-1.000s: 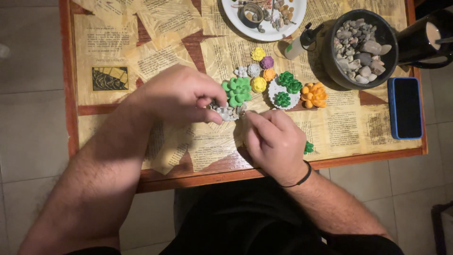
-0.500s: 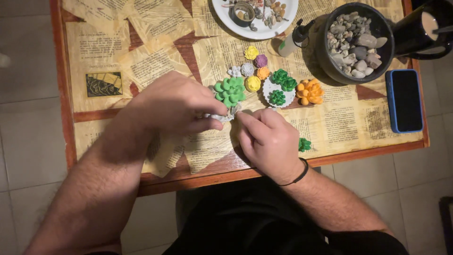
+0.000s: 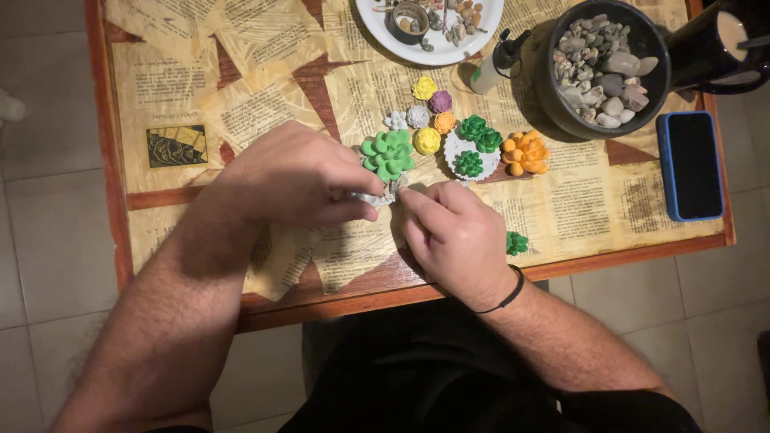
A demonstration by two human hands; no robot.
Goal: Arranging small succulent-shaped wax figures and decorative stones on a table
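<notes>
Pinching a small grey, lumpy piece at the table's middle front, the left hand meets the right hand, whose fingertips press on it too. Beyond lie coloured succulent models. Rightward, a white plate carries bits and a small ring; a dark bowl holds pebbles.

Head camera, straight down over table
</notes>
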